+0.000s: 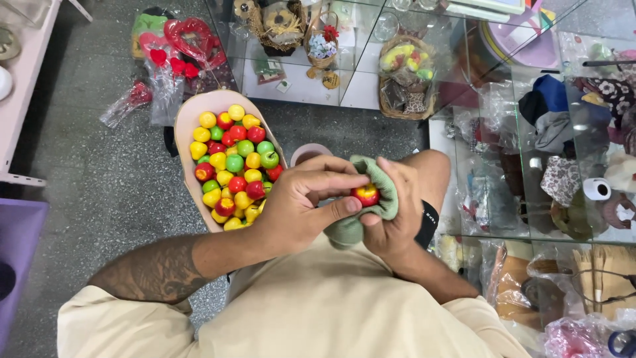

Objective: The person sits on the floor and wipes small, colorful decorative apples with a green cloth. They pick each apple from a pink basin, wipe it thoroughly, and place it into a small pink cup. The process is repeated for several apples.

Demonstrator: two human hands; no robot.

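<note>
Dozens of small red, yellow and green toy apples fill a beige tray at left, beside which the left hand pinches a small red-yellow apple against a green cloth gripped by the right hand.

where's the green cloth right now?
Head view, centre-right: the green cloth is wrapped in the right hand, around a small red-yellow apple that the left hand also pinches, right of the tray of small fruits.
</note>
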